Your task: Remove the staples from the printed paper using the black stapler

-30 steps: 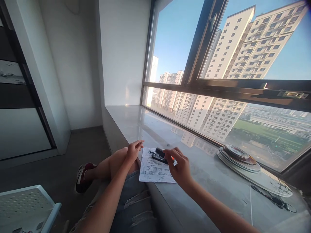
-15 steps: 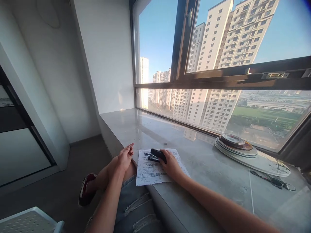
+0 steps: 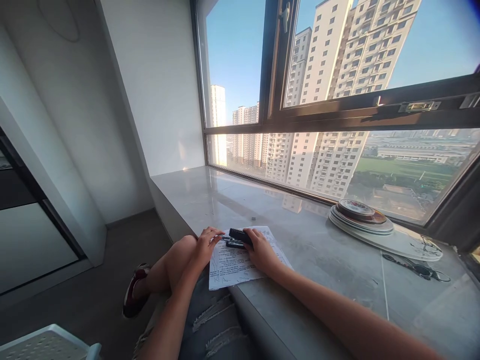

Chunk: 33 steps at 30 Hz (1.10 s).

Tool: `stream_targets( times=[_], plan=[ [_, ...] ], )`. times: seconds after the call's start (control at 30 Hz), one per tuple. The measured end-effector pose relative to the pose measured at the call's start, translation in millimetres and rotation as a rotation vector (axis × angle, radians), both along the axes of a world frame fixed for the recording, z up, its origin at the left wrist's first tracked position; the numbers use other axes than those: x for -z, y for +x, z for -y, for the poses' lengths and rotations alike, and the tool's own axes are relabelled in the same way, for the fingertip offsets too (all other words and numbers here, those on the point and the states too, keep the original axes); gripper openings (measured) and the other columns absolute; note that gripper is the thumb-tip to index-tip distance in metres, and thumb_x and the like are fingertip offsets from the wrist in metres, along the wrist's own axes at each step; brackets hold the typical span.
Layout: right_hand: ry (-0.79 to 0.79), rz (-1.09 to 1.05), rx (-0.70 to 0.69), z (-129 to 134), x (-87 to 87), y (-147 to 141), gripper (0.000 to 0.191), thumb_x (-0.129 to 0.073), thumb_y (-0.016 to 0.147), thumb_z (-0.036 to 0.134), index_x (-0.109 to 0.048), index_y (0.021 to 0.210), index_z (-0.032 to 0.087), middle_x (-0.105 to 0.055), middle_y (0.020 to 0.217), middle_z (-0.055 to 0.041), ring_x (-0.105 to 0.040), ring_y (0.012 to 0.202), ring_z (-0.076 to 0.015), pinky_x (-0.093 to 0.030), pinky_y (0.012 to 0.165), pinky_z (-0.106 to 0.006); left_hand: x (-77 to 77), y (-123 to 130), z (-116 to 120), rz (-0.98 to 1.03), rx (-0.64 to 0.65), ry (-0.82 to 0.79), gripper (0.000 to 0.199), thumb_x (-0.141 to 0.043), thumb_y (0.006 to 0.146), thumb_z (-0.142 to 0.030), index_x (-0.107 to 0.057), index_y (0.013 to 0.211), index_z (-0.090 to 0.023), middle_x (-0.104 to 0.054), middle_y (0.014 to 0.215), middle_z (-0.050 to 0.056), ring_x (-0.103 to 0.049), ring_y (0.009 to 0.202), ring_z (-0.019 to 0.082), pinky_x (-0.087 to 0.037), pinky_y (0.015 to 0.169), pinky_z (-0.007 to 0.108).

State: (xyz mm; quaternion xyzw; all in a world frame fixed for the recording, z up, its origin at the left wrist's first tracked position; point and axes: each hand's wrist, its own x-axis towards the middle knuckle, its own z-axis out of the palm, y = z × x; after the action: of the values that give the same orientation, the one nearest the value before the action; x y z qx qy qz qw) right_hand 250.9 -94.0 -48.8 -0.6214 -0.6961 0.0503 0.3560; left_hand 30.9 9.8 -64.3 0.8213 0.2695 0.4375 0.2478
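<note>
A black stapler (image 3: 239, 236) lies over printed paper sheets (image 3: 232, 270) on the grey stone sill, its top raised from the base and a thin metal part sticking out on the left. My right hand (image 3: 261, 250) is closed around its right end. My left hand (image 3: 205, 246) has come up to the metal part, with thumb and fingertips drawn together at it. What sits between those fingertips is too small to make out. Just beyond the stapler, a tiny grey piece (image 3: 254, 218) rests on the sill.
Stacked plates (image 3: 360, 220) stand on a pale oval board (image 3: 408, 249) by the window, with keys on a ring (image 3: 423, 270) in front. The sill's front edge (image 3: 180, 220) runs beside my legs. A white perforated chair (image 3: 52, 342) is at the lower left.
My left hand has moved right, from beside the paper to the stapler's metal part. My right hand keeps its hold on the stapler. The view has shifted slightly.
</note>
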Motion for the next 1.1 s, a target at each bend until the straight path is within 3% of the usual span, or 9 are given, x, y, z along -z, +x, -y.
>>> stream_targets(
  times=[0.3, 0.87, 1.1],
  plan=[
    [0.004, 0.050, 0.016, -1.5, 4.0, -0.4, 0.042, -0.054, 0.092, 0.013, -0.051, 0.132, 0.025, -0.060, 0.121, -0.0087, -0.055, 0.110, -0.0243, -0.042, 0.095, -0.033, 3.2, 3.1, -5.9, -0.132, -0.010, 0.066, 0.026, -0.048, 0.102, -0.036, -0.071, 0.110, -0.026, -0.063, 0.108, 0.006, -0.058, 0.108, 0.023, -0.047, 0.096, 0.038],
    [0.009, 0.051, 0.001, 1.3, -1.8, -1.1, 0.039, -0.056, 0.091, 0.012, -0.052, 0.128, 0.022, -0.060, 0.119, -0.0086, -0.053, 0.109, -0.0239, -0.041, 0.096, -0.033, -4.9, 4.5, 3.1, -0.069, 0.003, 0.162, 0.026, -0.046, 0.103, -0.034, -0.069, 0.099, -0.024, -0.067, 0.102, 0.006, -0.059, 0.103, 0.023, -0.049, 0.092, 0.037],
    [-0.024, 0.030, 0.003, 2.8, -3.7, -1.7, 0.038, -0.056, 0.091, 0.013, -0.052, 0.128, 0.024, -0.060, 0.120, -0.0082, -0.054, 0.109, -0.0237, -0.040, 0.095, -0.033, 2.7, -3.2, 2.4, 0.081, -0.165, 0.097, 0.026, -0.047, 0.102, -0.042, -0.066, 0.099, -0.024, -0.067, 0.093, 0.004, -0.062, 0.089, 0.021, -0.050, 0.079, 0.032]
  ],
)
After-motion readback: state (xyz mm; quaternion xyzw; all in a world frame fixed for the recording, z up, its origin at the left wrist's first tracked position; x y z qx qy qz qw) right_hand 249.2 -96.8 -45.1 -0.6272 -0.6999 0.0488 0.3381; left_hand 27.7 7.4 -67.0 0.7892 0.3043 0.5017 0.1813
